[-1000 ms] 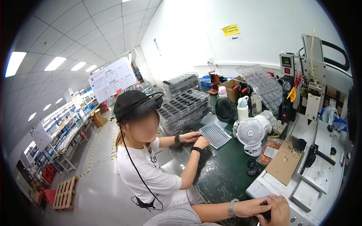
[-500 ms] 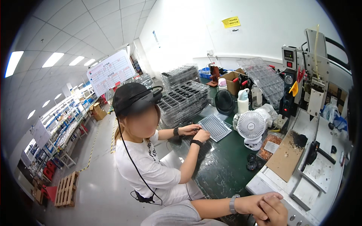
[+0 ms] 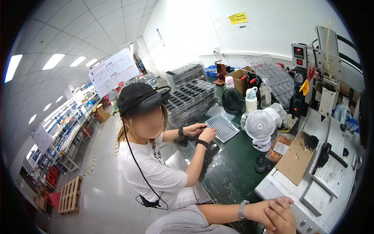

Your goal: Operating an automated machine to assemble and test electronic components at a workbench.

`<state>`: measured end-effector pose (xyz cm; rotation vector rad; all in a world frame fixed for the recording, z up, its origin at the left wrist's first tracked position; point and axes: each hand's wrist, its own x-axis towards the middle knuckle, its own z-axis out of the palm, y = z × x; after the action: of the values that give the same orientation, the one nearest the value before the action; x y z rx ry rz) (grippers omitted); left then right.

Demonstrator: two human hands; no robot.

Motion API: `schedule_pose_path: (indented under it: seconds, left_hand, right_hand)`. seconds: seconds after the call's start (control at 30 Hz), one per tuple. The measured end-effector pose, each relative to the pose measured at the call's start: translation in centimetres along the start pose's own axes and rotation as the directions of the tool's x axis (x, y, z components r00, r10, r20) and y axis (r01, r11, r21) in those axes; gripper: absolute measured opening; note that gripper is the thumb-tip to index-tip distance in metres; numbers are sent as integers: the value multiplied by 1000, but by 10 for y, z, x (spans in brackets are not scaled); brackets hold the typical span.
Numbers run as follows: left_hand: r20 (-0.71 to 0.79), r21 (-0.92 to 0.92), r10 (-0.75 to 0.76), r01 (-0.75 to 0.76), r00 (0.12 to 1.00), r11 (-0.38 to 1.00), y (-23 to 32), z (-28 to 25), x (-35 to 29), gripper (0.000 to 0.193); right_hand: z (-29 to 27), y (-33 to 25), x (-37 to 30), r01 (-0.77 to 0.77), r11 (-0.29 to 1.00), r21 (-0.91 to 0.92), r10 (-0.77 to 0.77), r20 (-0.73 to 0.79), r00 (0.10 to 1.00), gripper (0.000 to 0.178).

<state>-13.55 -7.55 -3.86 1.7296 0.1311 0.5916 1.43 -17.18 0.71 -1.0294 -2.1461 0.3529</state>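
At the lower right, my left hand (image 3: 258, 213) and my right hand (image 3: 285, 219) are clasped in front of the white machine bench. The fingers of my right hand fold over my left hand, whose own fingers are partly hidden. No object shows between them. A grey band (image 3: 242, 210) circles my left wrist. Nearest to my hands is the bench's front edge. Left of me, a co-worker in a white T-shirt (image 3: 156, 167) and black cap works at the green table (image 3: 230, 175). Both co-worker's hands (image 3: 201, 132) hold a small dark part, too small to name.
Stacked clear trays with black parts (image 3: 191, 99) stand behind a grey slotted tray (image 3: 222, 128). A white fan (image 3: 260, 128), black fan (image 3: 232, 102) and white bottle (image 3: 251, 102) crowd the table. Cardboard (image 3: 298, 163) and a black-handled tool (image 3: 325, 158) lie on the bench under a press (image 3: 327, 85).
The co-worker's hands have shifted slightly left, and the capped head has turned a little. My hands remain clasped, with almost no movement. The view has shifted slightly.
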Motion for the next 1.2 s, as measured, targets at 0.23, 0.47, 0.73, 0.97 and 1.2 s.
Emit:
schedule_pose_path:
  seconds: [0.23, 0.47, 0.73, 0.97, 1.2]
  left_hand:
    - [52, -109, 174, -168, 983, 980, 10, 1, 8, 43]
    - [32, -68, -56, 58, 998, 996, 7, 1, 1, 77]
    - [-2, 126, 355, -352, 935, 928, -13, 3, 2, 53]
    - [42, -148, 95, -88, 995, 985, -12, 0, -3, 77]
    - [88, -573, -172, 191, 981, 797, -8, 10, -8, 103]
  right_hand:
    - [-2, -7, 5, -11, 994, -112, 5, -55, 998, 47]
    - [-1, -4, 2, 30, 998, -54, -32, -36, 999, 48]
    - [6, -4, 6, 64, 994, -94, -74, -109, 991, 43]
    - [10, 0, 1, 52, 991, -122, -67, -128, 990, 40]
    - [6, -4, 0, 35, 984, -177, -53, -97, 994, 39]
